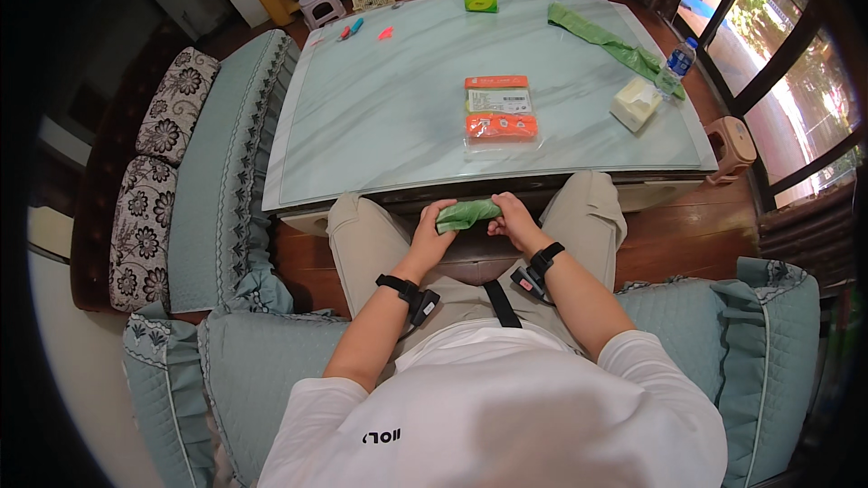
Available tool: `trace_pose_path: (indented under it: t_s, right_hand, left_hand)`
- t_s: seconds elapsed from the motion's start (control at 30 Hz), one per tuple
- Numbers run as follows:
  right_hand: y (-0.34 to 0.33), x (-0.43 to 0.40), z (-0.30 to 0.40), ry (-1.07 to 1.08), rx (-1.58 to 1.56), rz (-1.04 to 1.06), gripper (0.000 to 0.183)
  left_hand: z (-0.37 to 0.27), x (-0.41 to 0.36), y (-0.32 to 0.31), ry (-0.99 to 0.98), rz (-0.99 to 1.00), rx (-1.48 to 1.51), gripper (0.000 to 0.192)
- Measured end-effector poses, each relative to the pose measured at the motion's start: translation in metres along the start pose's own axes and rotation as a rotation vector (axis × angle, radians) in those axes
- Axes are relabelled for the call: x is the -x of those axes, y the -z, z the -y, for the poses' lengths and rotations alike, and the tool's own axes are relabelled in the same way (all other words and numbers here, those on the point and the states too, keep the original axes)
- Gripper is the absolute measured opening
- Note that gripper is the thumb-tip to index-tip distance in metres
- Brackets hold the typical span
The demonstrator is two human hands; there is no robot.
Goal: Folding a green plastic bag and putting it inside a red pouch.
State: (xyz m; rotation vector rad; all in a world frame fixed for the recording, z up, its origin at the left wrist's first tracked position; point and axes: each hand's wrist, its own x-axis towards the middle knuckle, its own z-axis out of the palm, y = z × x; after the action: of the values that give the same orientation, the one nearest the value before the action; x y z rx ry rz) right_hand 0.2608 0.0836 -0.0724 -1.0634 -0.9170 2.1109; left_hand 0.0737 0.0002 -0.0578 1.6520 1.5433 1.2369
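Between my two hands I hold a rolled or folded green plastic film bundle [468, 215], just short of the table's front edge and above my knees. My left hand [434, 230] grips its left end, with the thumb along the top. At the other end, my right hand [513, 222] pinches the bundle between thumb and curled fingers. Ahead on the table lies a clear plastic packet with orange bands [500, 127] and a printed label. A long strip of similar green plastic [597, 37] stretches across the table's far right.
On the glass-topped table [380, 115] stand a water bottle [680, 59], a pale tissue pack [636, 105] and a green-yellow box [481, 2]. A red-and-blue tool [351, 30] and a small pink-red piece [386, 32] lie far left. A plastic stool [729, 149] stands at right.
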Motion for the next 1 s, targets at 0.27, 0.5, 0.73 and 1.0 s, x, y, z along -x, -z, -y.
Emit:
trace_pose_path:
  t_s: [0.27, 0.5, 0.73, 1.0]
  right_hand:
    - [-0.013, 0.008, 0.001, -0.059, 0.157, 0.057, 0.026]
    - [-0.006, 0.002, 0.002, 0.038, 0.182, 0.074, 0.026]
    - [-0.004, 0.002, 0.009, -0.04, -0.125, 0.309, 0.036]
    - [-0.008, 0.003, 0.007, 0.244, 0.133, 0.143, 0.035]
  left_hand:
    - [0.018, -0.003, 0.005, 0.369, -0.01, 0.372, 0.015]
    - [0.013, -0.008, 0.002, 0.627, -0.013, 0.673, 0.018]
    - [0.019, -0.011, 0.013, 0.76, -0.034, 0.881, 0.013]
    - [0.006, -0.015, 0.014, 0.689, 0.103, 0.847, 0.015]
